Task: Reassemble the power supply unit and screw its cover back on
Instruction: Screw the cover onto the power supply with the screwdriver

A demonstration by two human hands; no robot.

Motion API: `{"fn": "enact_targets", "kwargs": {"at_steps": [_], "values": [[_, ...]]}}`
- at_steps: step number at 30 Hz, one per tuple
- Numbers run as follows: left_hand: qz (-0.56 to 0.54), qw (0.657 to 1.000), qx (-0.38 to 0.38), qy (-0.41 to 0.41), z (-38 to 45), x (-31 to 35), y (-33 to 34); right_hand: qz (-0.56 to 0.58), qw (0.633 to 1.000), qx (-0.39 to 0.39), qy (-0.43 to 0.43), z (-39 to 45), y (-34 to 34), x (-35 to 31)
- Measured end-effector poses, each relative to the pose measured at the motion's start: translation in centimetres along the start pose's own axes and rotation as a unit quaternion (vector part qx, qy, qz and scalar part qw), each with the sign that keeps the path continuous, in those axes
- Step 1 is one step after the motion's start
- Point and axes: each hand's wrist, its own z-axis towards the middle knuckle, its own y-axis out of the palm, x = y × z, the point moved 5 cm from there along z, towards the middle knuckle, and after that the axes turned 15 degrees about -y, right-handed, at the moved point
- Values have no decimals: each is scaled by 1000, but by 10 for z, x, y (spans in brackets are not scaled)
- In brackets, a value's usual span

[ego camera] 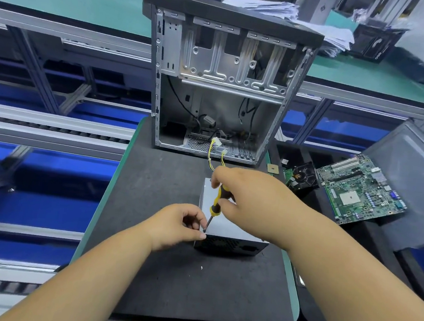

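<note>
The power supply unit (235, 230), a grey metal box with a black vented front, sits on the dark mat (169, 272). My right hand (248, 197) grips a yellow and black screwdriver (216, 202), whose tip stands on the cover's near left corner. My left hand (181, 224) has curled fingers at that corner, with thumb and fingertips pinched around the screwdriver tip, where a screw may be hidden. Yellow wires with white connectors (215, 150) lead from the unit's far side.
An open, empty computer case (223, 83) stands upright at the mat's far end. To the right lie a green motherboard (358, 187), a black cooler fan (304, 177), a small CPU chip (272, 169) and a grey side panel (412, 166). Conveyor rails run on the left.
</note>
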Motion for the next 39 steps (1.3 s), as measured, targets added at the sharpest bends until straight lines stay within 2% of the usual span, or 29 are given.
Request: {"fn": "enact_targets", "kwargs": {"at_steps": [2,5,7,9,13,18,20,24,26,35,39], "values": [[-14,1000,-3,-3,0,0,1,-44,999,-2,14,2,1,1],[-23,1000,-4,-9,-1,0,1,-123,987,-26,99,4,3,13],[-23,1000,-5,-12,-2,0,1,-142,982,-30,121,5,3,16],[-20,1000,-6,-14,-2,1,1,-114,989,-16,95,5,3,14],[-14,1000,-3,-10,-1,1,1,13,1000,8,21,4,1,3],[-12,1000,-5,-4,0,-1,1,-127,989,3,74,2,4,4],[-10,1000,-7,-4,-1,-1,1,-109,991,-4,73,1,6,5],[-9,1000,-3,-12,-1,0,0,12,1000,-8,28,-1,2,4],[-9,1000,-1,-12,-1,0,0,26,999,-8,16,0,-1,4],[-7,1000,5,-6,-1,0,2,-138,988,36,63,10,11,3],[-9,1000,11,-9,-2,1,3,-167,976,76,114,14,14,1]]}}
